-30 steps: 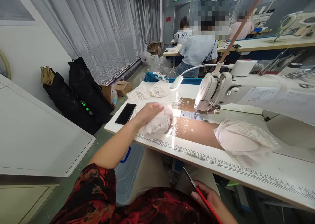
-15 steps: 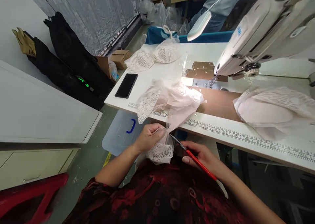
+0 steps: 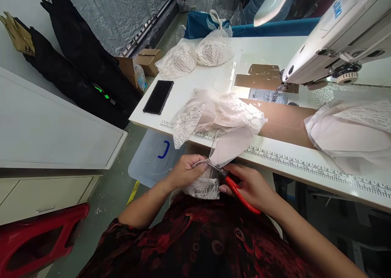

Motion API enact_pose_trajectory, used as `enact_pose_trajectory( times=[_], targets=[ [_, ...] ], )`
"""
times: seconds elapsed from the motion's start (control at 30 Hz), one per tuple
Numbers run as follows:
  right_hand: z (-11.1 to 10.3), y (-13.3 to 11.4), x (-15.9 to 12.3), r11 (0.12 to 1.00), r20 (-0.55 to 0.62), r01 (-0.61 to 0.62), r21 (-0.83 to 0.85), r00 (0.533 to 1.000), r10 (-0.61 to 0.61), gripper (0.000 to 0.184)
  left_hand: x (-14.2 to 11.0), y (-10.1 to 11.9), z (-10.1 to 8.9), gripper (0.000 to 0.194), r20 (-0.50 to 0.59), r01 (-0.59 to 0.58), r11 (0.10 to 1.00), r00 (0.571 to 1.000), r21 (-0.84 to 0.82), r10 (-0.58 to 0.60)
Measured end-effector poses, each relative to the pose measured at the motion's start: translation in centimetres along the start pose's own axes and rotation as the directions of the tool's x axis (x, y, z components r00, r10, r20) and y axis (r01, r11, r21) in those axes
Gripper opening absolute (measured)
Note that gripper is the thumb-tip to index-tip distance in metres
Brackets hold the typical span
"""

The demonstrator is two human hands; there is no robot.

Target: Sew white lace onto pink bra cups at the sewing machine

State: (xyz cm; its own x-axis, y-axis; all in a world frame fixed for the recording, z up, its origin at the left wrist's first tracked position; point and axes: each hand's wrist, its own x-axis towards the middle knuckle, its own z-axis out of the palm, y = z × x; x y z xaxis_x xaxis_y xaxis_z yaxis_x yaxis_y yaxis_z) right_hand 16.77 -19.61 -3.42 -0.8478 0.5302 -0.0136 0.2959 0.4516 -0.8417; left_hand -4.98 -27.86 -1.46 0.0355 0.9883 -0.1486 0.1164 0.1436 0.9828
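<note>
The left hand pinches the lacy cloth by the front edge of the tabletop. The right hand grips red scissors, their tips seemingly touching it.

Phone on my table at its left end, cups behind it, lace to its right, sewing machine right of the cups, bin below the table's left end.
</note>
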Motion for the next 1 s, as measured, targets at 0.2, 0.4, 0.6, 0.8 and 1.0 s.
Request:
enact_pose_trajectory(
  times=[0.2, 0.4, 0.6, 0.8, 1.0],
  targets=[
    [-0.7, -1.3, 0.5, 1.0, 0.046, 0.018, 0.011, 0.999, -0.019, 0.052, 0.0, -0.4, 0.1, 0.036, -0.016, -0.044, 0.997, 0.999, -0.059, 0.043],
    [-0.8, -1.1, 0.4, 0.999, 0.056, 0.035, -0.037, 0.998, -0.033, 0.036, 0.0, -0.3, 0.2, 0.039, -0.021, -0.032, 0.997, 0.999, -0.07, 0.03],
    [-0.7, -0.2, 0.3, 0.973, -0.009, 0.105, -0.206, 0.994, -0.109, 0.038, -0.1, 0.0, 0.2, 0.042, -0.052, -0.023, 1.0, 0.998, -0.012, 0.022],
    [-0.3, 0.2, 0.1, 0.983, -0.039, 0.127, -0.13, 0.99, -0.133, 0.03, 0.0, -0.4, 0.2, 0.038, -0.065, -0.028, 0.999, 0.998, -0.028, 0.026],
    [-0.1, 1.1, -1.8, 0.991, -0.034, 0.131, -0.034, 0.991, -0.133, 0.02, 0.1, -0.7, -0.4, 0.024, -0.062, -0.331, 0.925, 0.936, 0.188, 0.348]
  ],
)
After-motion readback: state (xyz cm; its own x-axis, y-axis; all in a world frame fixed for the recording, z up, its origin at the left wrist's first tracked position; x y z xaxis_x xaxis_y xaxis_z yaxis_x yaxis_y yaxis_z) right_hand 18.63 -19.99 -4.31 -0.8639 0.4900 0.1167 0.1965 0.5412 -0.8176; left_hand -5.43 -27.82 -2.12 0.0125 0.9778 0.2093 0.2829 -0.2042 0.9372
